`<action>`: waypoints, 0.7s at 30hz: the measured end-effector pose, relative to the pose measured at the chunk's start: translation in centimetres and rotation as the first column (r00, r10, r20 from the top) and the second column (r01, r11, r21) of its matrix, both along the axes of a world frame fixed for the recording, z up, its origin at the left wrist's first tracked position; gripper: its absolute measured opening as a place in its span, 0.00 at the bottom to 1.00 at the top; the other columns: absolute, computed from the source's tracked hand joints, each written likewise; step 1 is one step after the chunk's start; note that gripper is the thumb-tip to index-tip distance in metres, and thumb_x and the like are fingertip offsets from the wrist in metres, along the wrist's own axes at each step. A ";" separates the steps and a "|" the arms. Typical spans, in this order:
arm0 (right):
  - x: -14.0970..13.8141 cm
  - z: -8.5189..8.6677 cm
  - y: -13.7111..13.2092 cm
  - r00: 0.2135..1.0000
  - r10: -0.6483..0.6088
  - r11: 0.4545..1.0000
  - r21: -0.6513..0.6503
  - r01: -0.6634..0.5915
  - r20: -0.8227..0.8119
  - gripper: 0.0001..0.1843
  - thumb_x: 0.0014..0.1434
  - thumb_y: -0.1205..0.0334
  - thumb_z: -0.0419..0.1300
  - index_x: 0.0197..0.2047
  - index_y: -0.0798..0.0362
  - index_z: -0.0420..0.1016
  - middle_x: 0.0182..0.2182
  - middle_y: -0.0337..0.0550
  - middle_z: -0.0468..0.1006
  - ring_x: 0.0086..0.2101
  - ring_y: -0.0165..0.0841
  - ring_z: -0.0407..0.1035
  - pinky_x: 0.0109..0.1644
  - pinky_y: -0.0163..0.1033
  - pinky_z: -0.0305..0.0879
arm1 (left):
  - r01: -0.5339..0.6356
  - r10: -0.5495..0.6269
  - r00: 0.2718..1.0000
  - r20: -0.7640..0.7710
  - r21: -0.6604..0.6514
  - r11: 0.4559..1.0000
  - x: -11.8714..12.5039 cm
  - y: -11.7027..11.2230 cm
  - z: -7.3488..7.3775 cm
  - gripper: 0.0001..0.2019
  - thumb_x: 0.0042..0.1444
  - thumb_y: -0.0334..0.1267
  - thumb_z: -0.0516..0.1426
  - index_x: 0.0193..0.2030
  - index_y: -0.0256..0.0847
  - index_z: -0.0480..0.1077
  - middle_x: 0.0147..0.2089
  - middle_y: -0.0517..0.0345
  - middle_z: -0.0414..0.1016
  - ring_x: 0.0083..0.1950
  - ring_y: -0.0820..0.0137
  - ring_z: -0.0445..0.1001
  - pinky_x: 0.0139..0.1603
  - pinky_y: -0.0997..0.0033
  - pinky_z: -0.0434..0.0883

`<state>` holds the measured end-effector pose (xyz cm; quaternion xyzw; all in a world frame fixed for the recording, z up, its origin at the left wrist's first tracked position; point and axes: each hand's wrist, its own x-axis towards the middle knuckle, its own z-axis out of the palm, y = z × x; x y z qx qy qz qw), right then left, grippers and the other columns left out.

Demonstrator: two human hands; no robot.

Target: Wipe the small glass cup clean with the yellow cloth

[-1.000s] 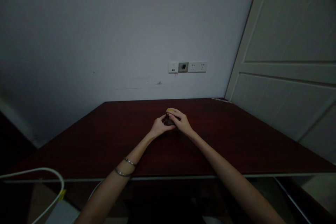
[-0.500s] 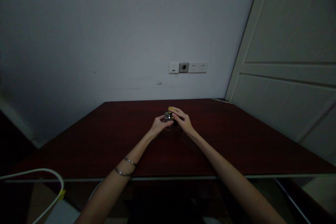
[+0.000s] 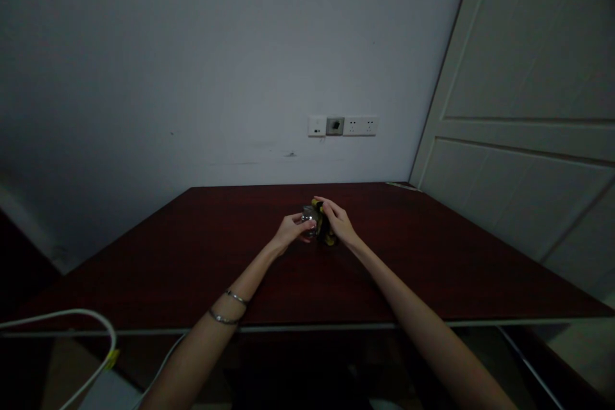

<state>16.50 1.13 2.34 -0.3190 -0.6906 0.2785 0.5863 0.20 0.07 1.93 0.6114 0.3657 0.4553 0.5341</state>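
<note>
My left hand (image 3: 289, 230) is closed round a small, shiny, rounded object (image 3: 308, 214), glassy or silvery, just above the table or resting on it; I cannot tell which. A soft black-and-yellow cloth (image 3: 325, 228) is in my right hand (image 3: 339, 220), its fingers bent over the upper part. The cloth touches or nearly touches the right side of the shiny object, and a yellow edge hangs below the palm. Fingers cover much of the object, so its exact kind is unclear.
Both arms reach over a dark red wooden table (image 3: 240, 282). Behind it, a pale wall carries a row of sockets (image 3: 343, 126). A white panelled door (image 3: 523, 160) stands on the right. A white cable (image 3: 91, 312) loops at the lower left near the table's front edge.
My right hand has shifted slightly down with the cloth, which now shows more of its black and yellow along the object's right side. The left hand keeps its hold. The view tilts slightly.
</note>
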 end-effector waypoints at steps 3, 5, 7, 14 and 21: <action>0.3 0.2 -0.7 0.987 0.043 0.989 0.133 -0.064 0.153 0.26 0.56 0.47 0.53 0.55 0.49 0.64 0.52 0.47 0.67 0.53 0.37 0.61 0.58 0.44 0.55 | -0.011 0.012 1.000 0.021 -0.055 0.998 -0.1 0.3 -0.3 0.24 0.41 0.49 0.63 0.42 0.32 0.71 0.35 0.49 0.75 0.30 0.70 0.73 0.22 0.75 0.73; 0.3 0.2 -1.1 0.969 0.038 0.975 0.202 -0.090 0.244 0.34 0.49 0.48 0.61 0.57 0.49 0.59 0.54 0.48 0.63 0.54 0.39 0.58 0.59 0.45 0.54 | -0.007 0.010 0.999 0.033 -0.083 0.997 -0.1 0.4 -0.4 0.24 0.42 0.50 0.62 0.40 0.32 0.71 0.35 0.49 0.75 0.28 0.71 0.73 0.22 0.75 0.72; 0.1 0.0 -1.3 0.955 0.007 0.968 0.239 -0.081 0.296 0.43 0.42 0.51 0.66 0.59 0.48 0.55 0.54 0.49 0.60 0.55 0.40 0.56 0.59 0.47 0.53 | -0.004 0.008 0.999 0.040 -0.096 0.995 -0.2 0.3 -0.4 0.24 0.43 0.52 0.61 0.38 0.31 0.72 0.35 0.48 0.75 0.28 0.72 0.72 0.23 0.75 0.72; -0.5 -0.5 -1.4 0.955 -0.046 0.971 0.239 -0.027 0.294 0.43 0.41 0.57 0.67 0.59 0.47 0.54 0.53 0.49 0.59 0.54 0.39 0.57 0.59 0.48 0.54 | 0.007 -0.012 0.999 -0.036 -0.130 0.992 -0.4 0.3 -0.2 0.27 0.40 0.57 0.60 0.35 0.31 0.70 0.25 0.53 0.72 0.22 0.73 0.70 0.22 0.73 0.72; -0.8 -0.9 -0.8 0.989 -0.074 0.997 0.046 0.068 0.129 0.43 0.41 0.54 0.67 0.59 0.50 0.55 0.52 0.49 0.64 0.51 0.39 0.62 0.57 0.46 0.57 | 0.132 -0.155 0.979 -0.129 -0.168 0.977 -1.7 1.7 -0.7 0.35 0.43 0.67 0.48 0.41 0.34 0.68 0.31 0.48 0.75 0.24 0.71 0.73 0.23 0.75 0.69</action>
